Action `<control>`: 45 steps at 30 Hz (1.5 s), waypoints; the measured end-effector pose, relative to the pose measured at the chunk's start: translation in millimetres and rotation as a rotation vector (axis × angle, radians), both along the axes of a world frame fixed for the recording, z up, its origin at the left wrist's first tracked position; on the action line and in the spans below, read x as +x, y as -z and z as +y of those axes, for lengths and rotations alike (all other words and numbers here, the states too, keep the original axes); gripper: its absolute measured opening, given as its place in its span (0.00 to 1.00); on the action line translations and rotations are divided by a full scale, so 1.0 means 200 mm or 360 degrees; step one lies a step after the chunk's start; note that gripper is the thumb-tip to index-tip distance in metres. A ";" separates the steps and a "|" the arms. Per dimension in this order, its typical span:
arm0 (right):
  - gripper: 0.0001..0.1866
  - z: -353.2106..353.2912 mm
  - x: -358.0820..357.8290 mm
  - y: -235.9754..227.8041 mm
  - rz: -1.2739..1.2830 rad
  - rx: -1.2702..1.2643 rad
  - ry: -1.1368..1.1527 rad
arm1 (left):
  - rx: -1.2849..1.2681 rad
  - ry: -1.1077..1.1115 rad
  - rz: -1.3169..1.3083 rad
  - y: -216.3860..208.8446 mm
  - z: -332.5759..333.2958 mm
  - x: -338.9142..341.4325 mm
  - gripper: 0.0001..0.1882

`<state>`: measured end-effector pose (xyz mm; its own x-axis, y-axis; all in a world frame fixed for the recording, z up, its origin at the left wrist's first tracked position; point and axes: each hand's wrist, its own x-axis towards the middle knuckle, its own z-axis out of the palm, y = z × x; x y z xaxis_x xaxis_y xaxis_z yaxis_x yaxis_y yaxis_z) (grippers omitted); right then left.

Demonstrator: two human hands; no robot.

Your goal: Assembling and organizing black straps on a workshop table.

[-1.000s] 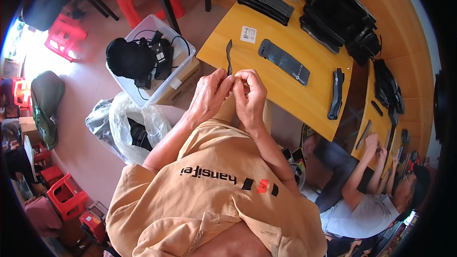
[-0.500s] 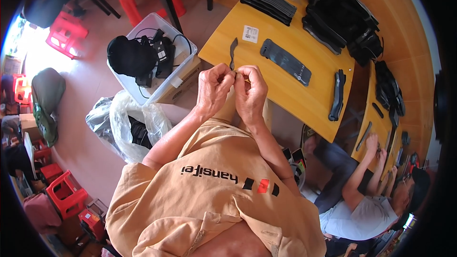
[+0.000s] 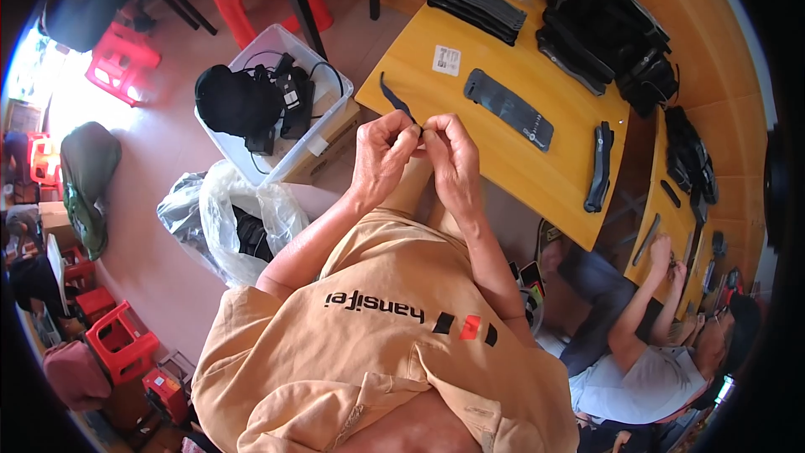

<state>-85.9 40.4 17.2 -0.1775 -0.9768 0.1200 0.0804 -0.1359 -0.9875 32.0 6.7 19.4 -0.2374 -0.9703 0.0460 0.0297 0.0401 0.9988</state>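
Observation:
A narrow dark strap is pinched between my two hands at the near-left edge of the yellow table. My left hand closes thumb and fingers on its near end, and the loose end sticks up and to the left. My right hand meets it with fingertips pressed together at the same spot; the fingers hide what lies between them. Beyond my hands, a flat dark grey sleeve-like piece lies on the table beside a white label. A folded black strap rests near the right edge.
Stacked grey strips and a heap of black pieces cover the table's far side. At left stand a clear bin with a black cap and cables, and a plastic bag. A co-worker works at a second table, right.
The strap's loose end has swung to the left and now slants more. Both hands stay pinched together, shifted slightly right in the picture along with the whole scene.

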 end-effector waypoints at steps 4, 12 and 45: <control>0.06 0.03 -0.03 -0.03 0.0444 -0.0067 -0.0163 | 0.0123 0.0182 0.0030 -0.04 0.00 0.04 0.10; 0.13 0.12 -0.04 -0.11 0.0478 -0.0196 -0.0239 | 0.0454 0.0535 0.0304 -0.14 0.05 0.10 0.11; 0.13 0.15 -0.06 -0.09 -0.0768 0.0314 -0.0055 | 0.0593 0.0546 0.0336 -0.13 0.10 -0.02 0.14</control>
<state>-98.0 70.9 35.2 -0.1342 -0.9789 -0.1543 0.5340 0.0597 -0.8434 28.0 26.8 44.5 -0.5657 -0.7987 -0.2051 0.1802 -0.3624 0.9144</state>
